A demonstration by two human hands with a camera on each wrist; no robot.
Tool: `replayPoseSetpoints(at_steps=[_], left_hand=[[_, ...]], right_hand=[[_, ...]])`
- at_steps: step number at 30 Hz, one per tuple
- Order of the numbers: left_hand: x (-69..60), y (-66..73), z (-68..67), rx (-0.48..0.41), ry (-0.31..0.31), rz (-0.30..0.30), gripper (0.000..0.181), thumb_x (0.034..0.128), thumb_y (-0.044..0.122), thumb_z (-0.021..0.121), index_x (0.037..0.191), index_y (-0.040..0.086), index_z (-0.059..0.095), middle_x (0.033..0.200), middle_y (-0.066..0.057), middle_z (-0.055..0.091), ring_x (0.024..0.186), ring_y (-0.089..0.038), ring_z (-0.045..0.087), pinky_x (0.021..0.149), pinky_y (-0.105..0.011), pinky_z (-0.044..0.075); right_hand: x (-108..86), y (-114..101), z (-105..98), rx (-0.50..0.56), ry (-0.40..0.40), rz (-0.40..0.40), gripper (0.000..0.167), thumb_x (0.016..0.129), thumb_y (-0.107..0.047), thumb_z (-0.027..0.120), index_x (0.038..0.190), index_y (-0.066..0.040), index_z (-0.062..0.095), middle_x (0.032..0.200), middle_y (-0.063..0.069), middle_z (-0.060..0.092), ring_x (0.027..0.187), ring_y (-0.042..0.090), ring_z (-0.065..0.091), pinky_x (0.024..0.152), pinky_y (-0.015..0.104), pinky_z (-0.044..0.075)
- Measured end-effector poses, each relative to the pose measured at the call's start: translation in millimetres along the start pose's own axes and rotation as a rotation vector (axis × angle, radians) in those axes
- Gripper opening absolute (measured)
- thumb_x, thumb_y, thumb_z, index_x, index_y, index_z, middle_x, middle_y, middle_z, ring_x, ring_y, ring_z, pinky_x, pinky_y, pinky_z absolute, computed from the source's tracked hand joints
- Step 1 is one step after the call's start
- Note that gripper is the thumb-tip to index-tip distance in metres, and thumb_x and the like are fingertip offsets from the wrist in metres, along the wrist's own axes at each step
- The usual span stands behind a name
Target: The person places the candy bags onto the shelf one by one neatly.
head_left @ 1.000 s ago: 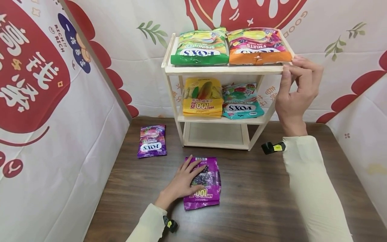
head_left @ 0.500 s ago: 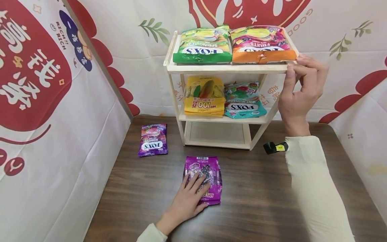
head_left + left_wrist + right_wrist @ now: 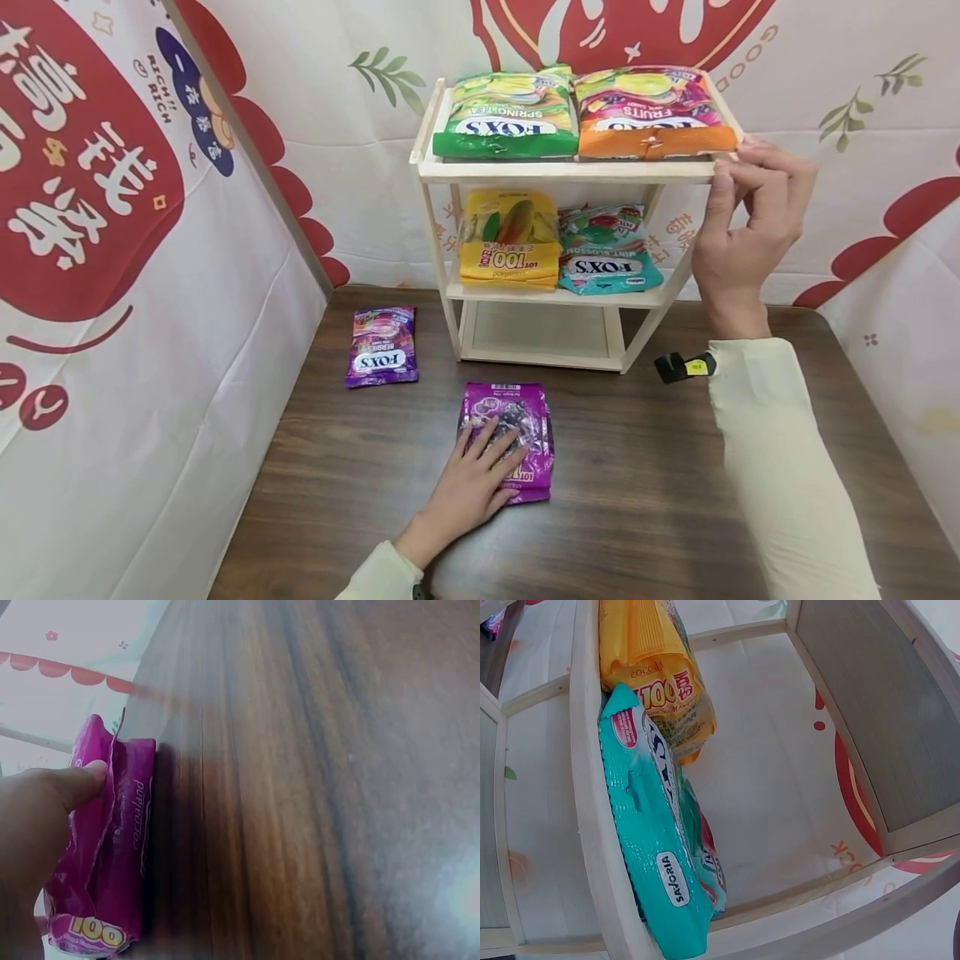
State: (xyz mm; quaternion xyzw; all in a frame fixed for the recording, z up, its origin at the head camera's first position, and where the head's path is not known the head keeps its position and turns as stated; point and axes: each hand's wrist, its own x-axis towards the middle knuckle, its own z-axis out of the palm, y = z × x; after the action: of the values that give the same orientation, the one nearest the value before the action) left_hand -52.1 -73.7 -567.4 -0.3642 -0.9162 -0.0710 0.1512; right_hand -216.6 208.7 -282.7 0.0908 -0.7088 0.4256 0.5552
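My left hand (image 3: pixel 474 479) rests with spread fingers on a purple candy bag (image 3: pixel 523 400) lying on the table. In the left wrist view its thumb touches the side of that purple bag (image 3: pixel 124 840). With bent fingers and thumb, my right hand (image 3: pixel 750 212) pinches the top right front corner of a pale wooden shelf (image 3: pixel 570 171). On the top tier lie a green candy bag (image 3: pixel 506 117) and an orange-and-pink candy bag (image 3: pixel 652 112). The middle tier holds a yellow candy bag (image 3: pixel 510 242) and a teal candy bag (image 3: pixel 611 254), both also in the right wrist view.
A small purple berries candy bag (image 3: pixel 382 346) lies on the brown wooden table (image 3: pixel 637 483), left of the shelf. Printed white cloth (image 3: pixel 247 350) stands along the left, back and right sides. The shelf's bottom tier has a grey panel (image 3: pixel 536 331).
My left hand first slid back toward me over the purple bag, which then shifted slightly away from me. The right hand keeps its hold on the shelf corner. The head view shifted slightly.
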Motion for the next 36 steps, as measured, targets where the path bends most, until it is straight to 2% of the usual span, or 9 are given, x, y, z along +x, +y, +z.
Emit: replayPoseSetpoints(at_steps=[6,11,14,17,23,26,28,32,36], left_hand=[[2.0,8.9,-1.2,0.071,0.023,-0.061,0.067,0.0844,0.053,0.061,0.143,0.024,0.045,0.149,-0.005,0.038,0.138,-0.037,0.027,0.105,-0.066,0.023],[6.6,13.3,-0.6,0.055,0.025,-0.156,0.074,0.0782,0.060,0.066,0.142,0.027,0.047,0.149,-0.007,0.036,0.138,-0.040,0.025,0.101,-0.069,0.027],[4.5,14.2,0.9,0.011,-0.002,-0.243,0.080,0.0762,0.064,0.065,0.144,0.028,0.043,0.152,-0.008,0.031,0.139,-0.041,0.021,0.099,-0.069,0.029],[-0.8,16.0,2.5,-0.052,0.010,-0.307,0.084,0.0765,0.066,0.063,0.145,0.023,0.041,0.153,-0.010,0.028,0.140,-0.041,0.018,0.098,-0.067,0.033],[-4.4,17.6,4.1,-0.194,0.162,-0.404,0.087,0.0749,0.060,0.069,0.141,0.009,0.044,0.147,-0.020,0.034,0.136,-0.041,0.028,0.098,-0.059,0.040],[-1.6,16.2,3.0,-0.254,0.240,-0.467,0.087,0.0727,0.050,0.077,0.139,0.004,0.045,0.144,-0.025,0.035,0.132,-0.039,0.036,0.093,-0.054,0.046],[0.7,15.2,2.2,-0.274,0.262,-0.501,0.087,0.0713,0.044,0.081,0.139,0.002,0.044,0.143,-0.025,0.035,0.129,-0.037,0.038,0.089,-0.051,0.050],[3.9,14.5,0.2,-0.307,0.264,-0.561,0.091,0.0705,0.039,0.083,0.141,0.001,0.040,0.142,-0.026,0.035,0.125,-0.038,0.042,0.080,-0.045,0.055],[6.7,14.6,-2.2,-0.431,0.248,-0.658,0.095,0.0702,0.037,0.084,0.143,-0.001,0.035,0.142,-0.027,0.033,0.116,-0.040,0.050,0.075,-0.044,0.056]], right_hand=[[0.2,11,1,0.005,-0.003,-0.009,0.028,0.089,-0.021,0.059,0.098,0.005,0.065,0.116,-0.009,0.053,0.116,0.012,0.048,0.073,0.015,0.039],[0.7,13,1,0.010,-0.003,-0.016,0.029,0.089,-0.024,0.059,0.098,0.004,0.066,0.116,-0.009,0.053,0.116,0.012,0.048,0.073,0.015,0.039],[0.3,13,1,0.024,-0.004,-0.020,0.031,0.089,-0.025,0.059,0.098,0.003,0.066,0.116,-0.009,0.054,0.116,0.013,0.048,0.073,0.015,0.040],[-1.0,10,1,0.035,-0.003,-0.017,0.032,0.089,-0.025,0.059,0.098,0.005,0.066,0.116,-0.008,0.054,0.115,0.013,0.049,0.072,0.015,0.039],[-2.6,-1,1,0.039,0.007,-0.013,0.032,0.088,-0.022,0.058,0.098,0.008,0.064,0.115,-0.008,0.054,0.114,0.013,0.049,0.073,0.015,0.039],[-1.8,2,0,0.039,0.011,-0.014,0.032,0.088,-0.022,0.058,0.097,0.008,0.064,0.115,-0.008,0.054,0.114,0.013,0.050,0.072,0.015,0.038],[-1.3,6,0,0.033,0.010,-0.013,0.031,0.088,-0.022,0.059,0.097,0.007,0.064,0.115,-0.008,0.054,0.114,0.013,0.050,0.072,0.015,0.039],[-0.5,16,0,0.022,0.007,-0.020,0.031,0.089,-0.025,0.060,0.097,0.005,0.066,0.116,-0.008,0.054,0.115,0.013,0.050,0.072,0.016,0.040],[0.5,19,0,0.036,0.005,-0.030,0.031,0.088,-0.026,0.061,0.097,0.003,0.067,0.116,-0.007,0.055,0.115,0.014,0.050,0.072,0.016,0.040]])
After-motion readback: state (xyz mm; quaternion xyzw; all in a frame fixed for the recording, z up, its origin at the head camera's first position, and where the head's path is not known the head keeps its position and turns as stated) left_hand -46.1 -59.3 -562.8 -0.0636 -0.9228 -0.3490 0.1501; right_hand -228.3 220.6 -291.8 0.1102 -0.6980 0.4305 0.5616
